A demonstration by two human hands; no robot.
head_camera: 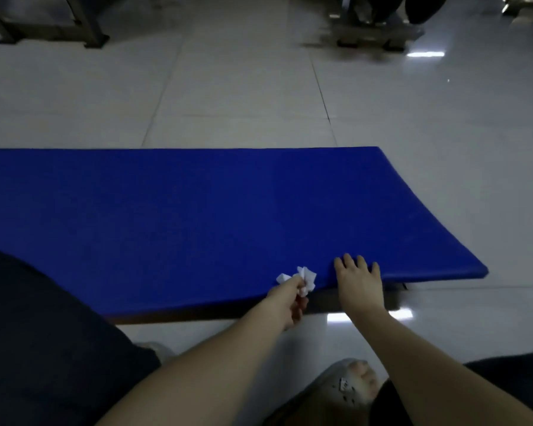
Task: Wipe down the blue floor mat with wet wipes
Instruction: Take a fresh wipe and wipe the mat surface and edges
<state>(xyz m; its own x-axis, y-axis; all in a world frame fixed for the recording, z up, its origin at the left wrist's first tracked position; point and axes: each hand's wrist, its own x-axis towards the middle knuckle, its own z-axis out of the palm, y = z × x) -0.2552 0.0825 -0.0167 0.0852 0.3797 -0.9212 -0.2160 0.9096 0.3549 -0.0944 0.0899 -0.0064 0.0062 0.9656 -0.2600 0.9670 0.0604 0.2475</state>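
Observation:
The blue floor mat (pixel 197 216) lies across the white tiled floor, its right end in view and its near edge lifted a little off the tiles. My left hand (pixel 290 299) pinches a crumpled white wet wipe (pixel 302 279) at the mat's near edge. Just to the right, my right hand (pixel 359 281) rests on the mat's near edge with its fingers spread flat over the top surface.
Glossy white tiles (pixel 243 96) surround the mat. Dark furniture legs (pixel 90 35) stand at the far left, and a metal frame (pixel 373 38) stands at the far right. My foot in a grey slipper (pixel 348 385) is on the floor below my arms.

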